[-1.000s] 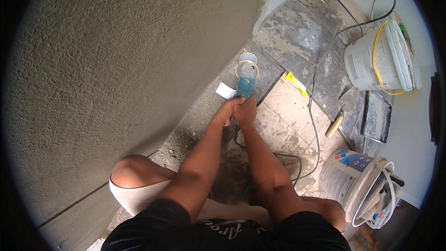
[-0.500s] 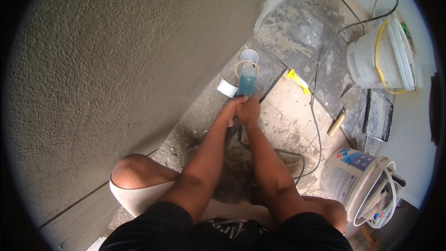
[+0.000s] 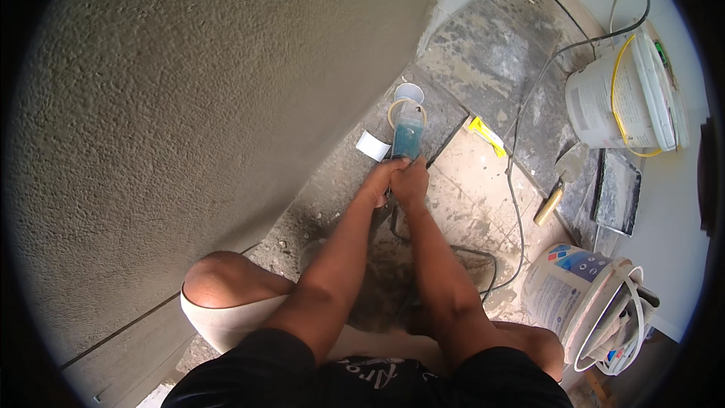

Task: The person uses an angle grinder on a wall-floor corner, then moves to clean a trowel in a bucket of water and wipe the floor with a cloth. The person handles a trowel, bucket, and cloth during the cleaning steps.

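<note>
My left hand [image 3: 383, 180] and my right hand [image 3: 410, 180] are closed together around the rear of a teal angle grinder [image 3: 408, 140], low over the floor. The grinder's grey head points away from me. A pale ring [image 3: 391, 116] shows around that head; whether it is part of the tool I cannot tell. Just beyond lies a round whitish piece [image 3: 409, 92]. Left of the grinder, a small white card-like piece [image 3: 372, 146] rests on the floor. The underside of the grinder and most of my fingertips are hidden.
A rough plastered wall [image 3: 196, 91] rises at my left. A dark cable [image 3: 518, 204] loops over the floor toward a socket. To the right are a yellow packet [image 3: 487, 137], a trowel [image 3: 550, 204], a black-edged tray [image 3: 618, 193] and two white buckets [image 3: 604, 102] [image 3: 563, 287].
The whole view has shifted very slightly. Both hands keep the same hold on the angle grinder, which stays in practically the same place.
</note>
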